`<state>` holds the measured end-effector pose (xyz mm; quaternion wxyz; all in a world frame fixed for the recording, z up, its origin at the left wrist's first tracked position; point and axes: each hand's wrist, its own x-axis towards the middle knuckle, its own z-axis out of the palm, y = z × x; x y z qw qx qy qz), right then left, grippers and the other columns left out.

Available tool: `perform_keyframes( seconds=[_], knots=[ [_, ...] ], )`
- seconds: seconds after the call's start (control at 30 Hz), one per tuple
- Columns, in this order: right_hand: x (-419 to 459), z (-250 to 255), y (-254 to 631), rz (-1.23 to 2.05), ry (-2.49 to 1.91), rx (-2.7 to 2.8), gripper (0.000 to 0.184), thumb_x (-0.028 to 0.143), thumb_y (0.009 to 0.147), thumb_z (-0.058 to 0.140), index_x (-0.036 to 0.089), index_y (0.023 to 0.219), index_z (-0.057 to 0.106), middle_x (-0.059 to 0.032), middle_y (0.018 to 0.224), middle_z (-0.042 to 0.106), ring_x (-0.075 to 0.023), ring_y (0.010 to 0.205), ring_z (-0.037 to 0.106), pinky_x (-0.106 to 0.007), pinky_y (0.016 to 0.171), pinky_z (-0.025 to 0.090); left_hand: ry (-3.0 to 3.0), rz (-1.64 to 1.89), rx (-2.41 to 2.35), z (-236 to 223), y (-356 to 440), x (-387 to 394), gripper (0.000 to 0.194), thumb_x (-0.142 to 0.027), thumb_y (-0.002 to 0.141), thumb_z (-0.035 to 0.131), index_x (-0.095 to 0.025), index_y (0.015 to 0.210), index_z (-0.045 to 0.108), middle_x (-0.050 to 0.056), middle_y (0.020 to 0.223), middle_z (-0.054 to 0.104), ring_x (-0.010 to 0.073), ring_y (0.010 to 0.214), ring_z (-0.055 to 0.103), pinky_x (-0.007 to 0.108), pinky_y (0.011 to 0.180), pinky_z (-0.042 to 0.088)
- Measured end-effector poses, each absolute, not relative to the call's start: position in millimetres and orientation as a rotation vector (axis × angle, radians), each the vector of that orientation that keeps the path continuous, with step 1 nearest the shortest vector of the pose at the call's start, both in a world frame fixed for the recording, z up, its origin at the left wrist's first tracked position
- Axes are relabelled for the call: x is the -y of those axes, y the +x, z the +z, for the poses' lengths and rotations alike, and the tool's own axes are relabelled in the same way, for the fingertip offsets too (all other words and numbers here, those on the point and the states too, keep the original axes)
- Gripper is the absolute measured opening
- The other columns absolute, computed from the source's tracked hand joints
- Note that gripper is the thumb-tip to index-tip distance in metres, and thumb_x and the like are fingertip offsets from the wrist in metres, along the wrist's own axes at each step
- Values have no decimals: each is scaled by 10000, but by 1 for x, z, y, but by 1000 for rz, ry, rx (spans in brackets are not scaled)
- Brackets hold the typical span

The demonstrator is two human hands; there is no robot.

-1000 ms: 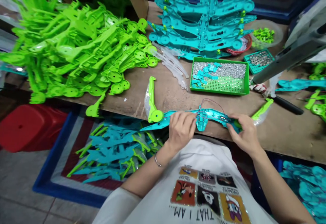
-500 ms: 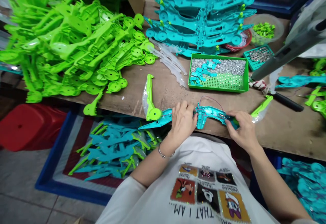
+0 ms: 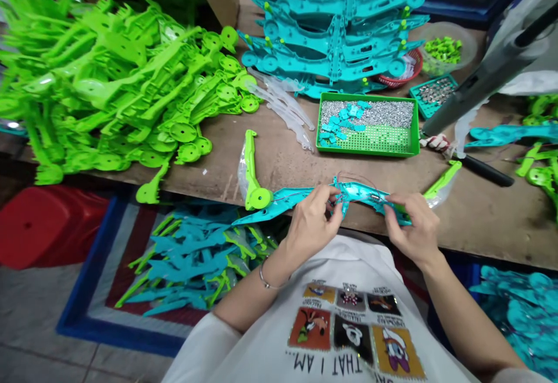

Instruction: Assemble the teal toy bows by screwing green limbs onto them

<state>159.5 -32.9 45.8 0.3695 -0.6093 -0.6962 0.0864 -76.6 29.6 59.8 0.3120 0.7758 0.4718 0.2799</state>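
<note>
A turquoise plastic bow-shaped shell (image 3: pixel 285 198) lies along the front edge of the bench, its hollow side up. Lime-green arms with clear strips stick up at both ends, the left arm (image 3: pixel 250 162) and the right arm (image 3: pixel 443 181). A thin dark-red wire (image 3: pixel 355 174) loops over the shell's middle. My left hand (image 3: pixel 314 215) is closed in a pinch at the central block; whether it grips wire or plastic is hidden. My right hand (image 3: pixel 413 224) pinches the shell's right part, beside a small metallic piece (image 3: pixel 375 197).
Behind the shell stands a green tray (image 3: pixel 368 151) of screws and small turquoise pieces. Lime-green parts (image 3: pixel 117 81) are heaped at left, turquoise shells (image 3: pixel 340 40) stacked at the back. A grey pole (image 3: pixel 483 81) slants in from the right, near a black-handled tool (image 3: pixel 488 171).
My left hand has shifted from lying over the shell's left part to a pinch lower at the central block. The wire loop sits lower. My right hand stays on the right part.
</note>
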Motion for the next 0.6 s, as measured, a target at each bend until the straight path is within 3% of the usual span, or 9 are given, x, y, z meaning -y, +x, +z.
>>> perform_keyframes(
  seconds=[0.13,0.23,0.43,0.6],
  knots=[
    [37,50,126,319,-1408,1843,507,90,856,673,237,1333,581,-70,976,702,-200,807,655,-360,732,578,1973,769,-1203,63,-74,-23,137,-220,936,666,-209,1055,600,23,923,697,162,823,682,294,762,542],
    [33,40,105,301,-1406,1860,639,115,904,613,265,1506,457,-88,998,686,-218,855,670,-380,765,612,2047,814,-1128,65,-71,-18,78,-235,952,664,-211,1014,624,21,915,708,176,856,679,330,794,529],
    [33,10,98,166,-1395,1861,570,104,920,566,298,1455,545,-80,982,695,-213,886,712,-353,760,631,2213,833,-866,63,-78,-25,104,-187,966,576,-205,1061,614,48,939,716,208,898,662,391,860,513],
    [44,-5,103,132,-1369,1873,661,48,875,608,317,1474,540,-87,1022,707,-222,882,698,-371,751,615,2500,507,-861,55,-87,-62,346,-80,897,521,-198,1205,626,141,1288,614,286,1159,578,448,965,490]
  ],
)
